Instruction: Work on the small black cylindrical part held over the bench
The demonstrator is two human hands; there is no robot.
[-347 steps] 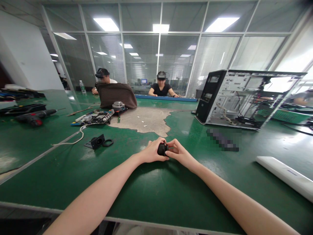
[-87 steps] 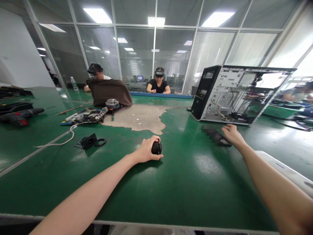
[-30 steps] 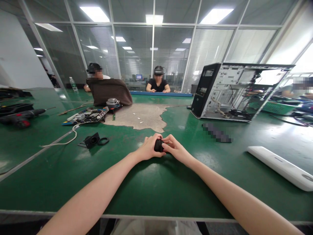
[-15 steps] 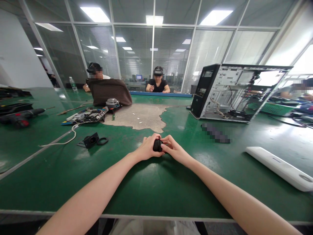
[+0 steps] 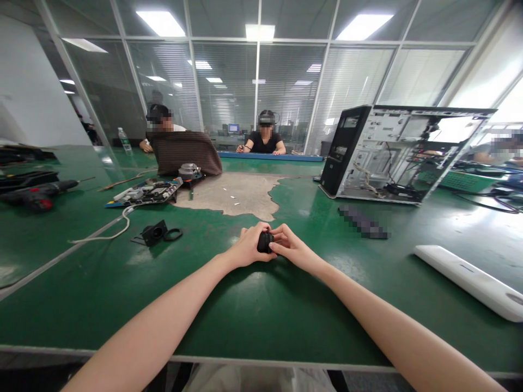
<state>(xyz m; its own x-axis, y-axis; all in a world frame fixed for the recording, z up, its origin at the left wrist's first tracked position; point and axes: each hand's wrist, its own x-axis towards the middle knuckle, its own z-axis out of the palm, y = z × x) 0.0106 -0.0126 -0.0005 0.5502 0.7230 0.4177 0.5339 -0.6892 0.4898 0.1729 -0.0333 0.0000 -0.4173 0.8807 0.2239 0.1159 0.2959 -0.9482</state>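
Observation:
Between my two hands, above the green table [image 5: 261,321], is a small black rounded part [image 5: 265,243] that resembles a camera lens; its exact kind cannot be made out. My left hand [image 5: 249,247] wraps round it from the left, thumb below and fingers over the top. On the other side, my right hand [image 5: 290,247] pinches it with thumb and fingertips. Much of the part is covered by fingers. To the left lie a black square bracket with a round opening [image 5: 154,234] and a black ring [image 5: 173,234].
An open computer case [image 5: 347,152] stands at right, with a long white device [image 5: 466,280] nearer me. Circuit boards [image 5: 145,191], a power drill [image 5: 38,195] and a white cable [image 5: 102,239] lie at left. Two people sit across; another is at far right.
Both hands keep their hold on the black part, with barely any finger movement. The view has shifted slightly. Across the table, one person's hand has lowered.

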